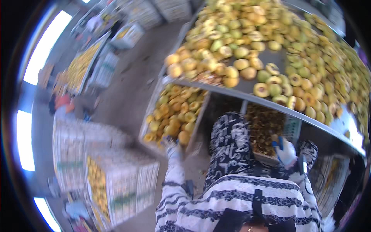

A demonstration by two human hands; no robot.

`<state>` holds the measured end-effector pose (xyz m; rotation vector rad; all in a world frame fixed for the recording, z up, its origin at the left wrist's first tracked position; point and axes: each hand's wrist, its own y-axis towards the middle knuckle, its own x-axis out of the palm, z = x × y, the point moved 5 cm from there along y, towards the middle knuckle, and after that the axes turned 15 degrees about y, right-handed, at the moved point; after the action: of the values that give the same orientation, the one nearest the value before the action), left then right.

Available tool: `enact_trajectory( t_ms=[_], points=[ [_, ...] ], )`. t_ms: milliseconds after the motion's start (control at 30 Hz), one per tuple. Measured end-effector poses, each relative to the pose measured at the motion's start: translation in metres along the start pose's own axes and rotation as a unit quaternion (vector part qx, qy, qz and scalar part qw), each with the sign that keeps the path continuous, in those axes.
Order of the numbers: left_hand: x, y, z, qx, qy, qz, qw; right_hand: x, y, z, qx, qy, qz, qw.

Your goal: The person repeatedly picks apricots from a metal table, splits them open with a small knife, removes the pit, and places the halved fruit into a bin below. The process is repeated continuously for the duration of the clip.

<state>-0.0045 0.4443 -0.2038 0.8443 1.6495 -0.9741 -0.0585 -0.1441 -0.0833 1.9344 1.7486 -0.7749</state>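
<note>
My left hand (171,145), in a white and blue glove, reaches over the near edge of a white crate (145,127) of halved yellow fruit and touches or nearly touches the fruit; its fingers are blurred. My right hand (285,150), in a similar glove, is above my lap beside a crate of dark brown scraps (262,127), thumb and fingers apart; something small and brownish shows at its fingertips, too blurred to name. Above both lies a metal table (252,97) heaped with halved yellow and green fruit (307,81), some with pits showing, and a small pile of pits (207,78) near its edge.
Stacked white crates (124,185) with yellow fruit stand at the lower left. Another fruit table (84,66) and people at work, one crouching person (65,104) among them, are at the far left. A crate (333,179) stands under the table at right. My knees are below the table edge.
</note>
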Motion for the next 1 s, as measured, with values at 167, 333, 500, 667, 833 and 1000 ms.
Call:
enact_trajectory(
  t_ms=[167, 333, 500, 667, 833, 1000],
  points=[
    [-0.113, 0.016, 0.049, -0.054, 0.054, -0.106, 0.991, 0.013, -0.002, 0.022, 0.198, 0.331, -0.035, 0.922],
    [-0.283, -0.044, 0.297, 0.371, -0.204, 0.337, 0.841, -0.002, 0.009, 0.018, 0.179, 0.430, -0.004, 0.885],
    [-0.278, -0.069, 0.442, 0.448, -0.077, 0.049, 0.890, -0.009, -0.001, 0.013, 0.165, 0.481, 0.016, 0.861],
    [-0.301, -0.090, 0.423, 0.424, -0.638, -0.163, 0.622, -0.028, -0.007, -0.014, 0.188, 0.626, -0.036, 0.756],
    [-0.292, -0.138, 0.411, 0.375, -0.755, -0.243, 0.479, -0.040, 0.007, -0.061, 0.131, 0.671, -0.073, 0.726],
    [-0.291, -0.170, 0.403, 0.445, -0.690, -0.127, 0.556, -0.044, 0.014, -0.080, 0.025, 0.600, -0.038, 0.799]
  ],
)
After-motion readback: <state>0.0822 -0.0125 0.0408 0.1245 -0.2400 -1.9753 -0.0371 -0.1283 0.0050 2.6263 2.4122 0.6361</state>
